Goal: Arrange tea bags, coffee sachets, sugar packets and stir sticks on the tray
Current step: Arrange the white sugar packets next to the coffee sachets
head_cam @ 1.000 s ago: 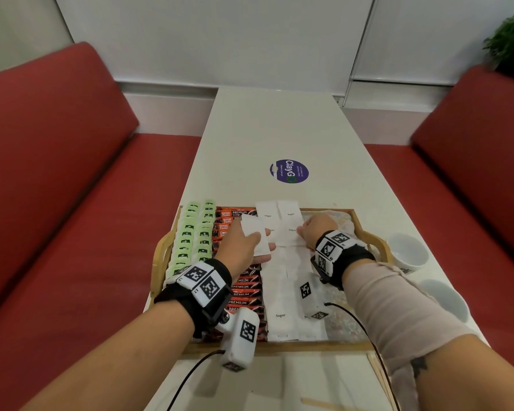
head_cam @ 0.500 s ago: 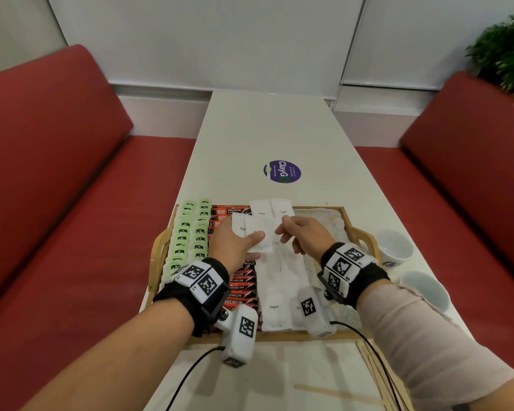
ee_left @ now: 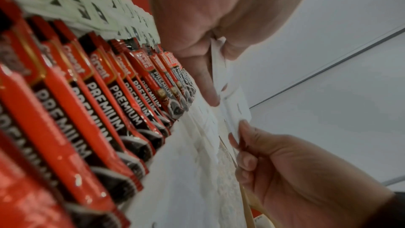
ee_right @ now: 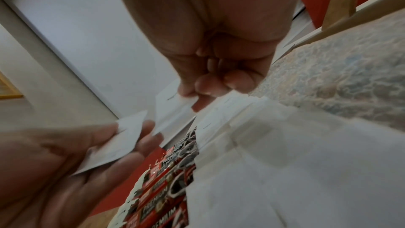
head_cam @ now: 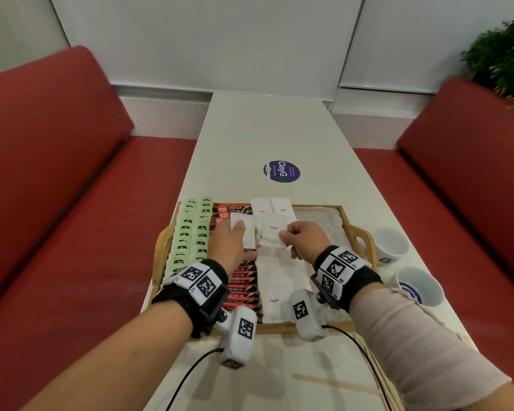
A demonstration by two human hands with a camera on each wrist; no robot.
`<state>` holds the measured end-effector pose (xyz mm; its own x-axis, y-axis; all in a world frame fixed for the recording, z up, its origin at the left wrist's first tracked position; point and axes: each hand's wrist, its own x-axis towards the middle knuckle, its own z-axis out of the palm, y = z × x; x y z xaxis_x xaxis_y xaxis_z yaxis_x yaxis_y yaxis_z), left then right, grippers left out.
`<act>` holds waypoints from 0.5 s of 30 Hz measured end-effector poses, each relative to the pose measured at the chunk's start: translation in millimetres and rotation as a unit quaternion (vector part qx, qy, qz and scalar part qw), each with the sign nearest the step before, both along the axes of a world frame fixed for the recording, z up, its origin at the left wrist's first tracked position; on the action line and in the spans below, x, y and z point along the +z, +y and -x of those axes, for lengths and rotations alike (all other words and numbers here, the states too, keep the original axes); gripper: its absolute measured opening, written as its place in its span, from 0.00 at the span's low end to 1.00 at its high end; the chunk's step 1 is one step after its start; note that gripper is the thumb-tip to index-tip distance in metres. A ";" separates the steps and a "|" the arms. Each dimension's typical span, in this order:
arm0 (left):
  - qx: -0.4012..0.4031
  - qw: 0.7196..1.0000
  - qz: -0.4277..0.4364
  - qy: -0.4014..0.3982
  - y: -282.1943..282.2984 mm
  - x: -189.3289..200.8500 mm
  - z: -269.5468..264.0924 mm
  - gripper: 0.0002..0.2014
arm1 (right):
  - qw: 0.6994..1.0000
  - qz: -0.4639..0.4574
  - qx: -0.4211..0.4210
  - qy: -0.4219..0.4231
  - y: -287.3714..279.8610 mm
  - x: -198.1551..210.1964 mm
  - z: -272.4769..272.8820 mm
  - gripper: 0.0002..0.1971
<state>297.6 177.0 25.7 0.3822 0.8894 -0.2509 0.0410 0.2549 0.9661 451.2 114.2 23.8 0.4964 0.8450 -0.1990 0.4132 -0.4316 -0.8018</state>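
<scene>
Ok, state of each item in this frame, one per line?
Left hand: holds spare sugar packets.
Right hand: pinches one sugar packet above the tray.
Tray: part filled.
Tea bags: laid in rows.
Coffee sachets: laid in a row.
Cups: upright, off the tray.
</scene>
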 end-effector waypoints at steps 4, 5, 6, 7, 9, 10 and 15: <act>0.011 0.997 -0.038 0.064 5.7 -2.5 5.9 0.11 | 0.996 0.060 -0.024 -0.058 7.6 -4.9 -9.0 0.17; 0.012 0.997 -0.039 0.070 6.2 -2.0 7.2 0.12 | 0.994 0.081 -0.020 -0.075 10.7 -6.1 -9.7 0.17; 0.011 0.997 -0.036 0.073 6.6 -0.9 8.1 0.12 | 0.991 0.101 -0.016 -0.088 13.7 -7.1 -9.6 0.18; 0.011 0.997 -0.032 0.072 7.6 -1.1 8.7 0.12 | 0.989 0.114 -0.013 -0.095 16.7 -8.2 -9.3 0.18; 0.013 0.996 -0.033 0.077 9.1 -0.4 9.4 0.13 | 0.987 0.127 -0.007 -0.095 22.7 -10.1 -7.8 0.19; 0.014 0.996 -0.037 0.084 9.4 -0.4 9.9 0.13 | 0.987 0.134 -0.006 -0.094 25.5 -10.5 -6.4 0.20; 0.010 0.995 -0.039 0.087 10.0 -1.2 9.4 0.11 | 0.978 0.171 0.010 -0.118 36.8 -12.5 -1.2 0.09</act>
<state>288.1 186.9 24.5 0.3213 0.9157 -0.2415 0.2047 0.1818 0.9618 452.4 151.0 11.3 0.5459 0.7596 -0.3535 0.5811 -0.6472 -0.4935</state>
